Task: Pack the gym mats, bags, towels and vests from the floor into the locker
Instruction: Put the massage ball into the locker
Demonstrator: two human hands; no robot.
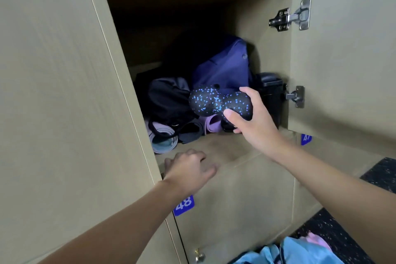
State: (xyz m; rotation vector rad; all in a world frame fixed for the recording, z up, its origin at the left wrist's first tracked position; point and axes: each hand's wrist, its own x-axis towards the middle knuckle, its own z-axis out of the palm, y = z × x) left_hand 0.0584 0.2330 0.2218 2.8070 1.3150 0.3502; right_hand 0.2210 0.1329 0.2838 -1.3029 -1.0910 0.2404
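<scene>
So the right hand point(255, 122) has its grip wrapped round one end of a double ball point(218, 103) – black foam, peanut-shaped, speckled blue – held at the mouth of the open locker point(214, 148), just above the shelf. The left hand point(188, 167) rests on the shelf's front edge, grip loose, holding nothing. Behind the ball it's crowded: a lilac rolled mat point(164, 139) at the left wall, a dark roll and a purple mat point(211, 123) beside it, a black bag point(169, 98) on top, a purple bag point(222, 66) behind, and a black box point(270, 92) against the right wall. The free room is the bare front strip of shelf and the dark space up top. The door point(342, 60) is swung open on the right – blue fabric point(300, 251) lies on the floor below.
</scene>
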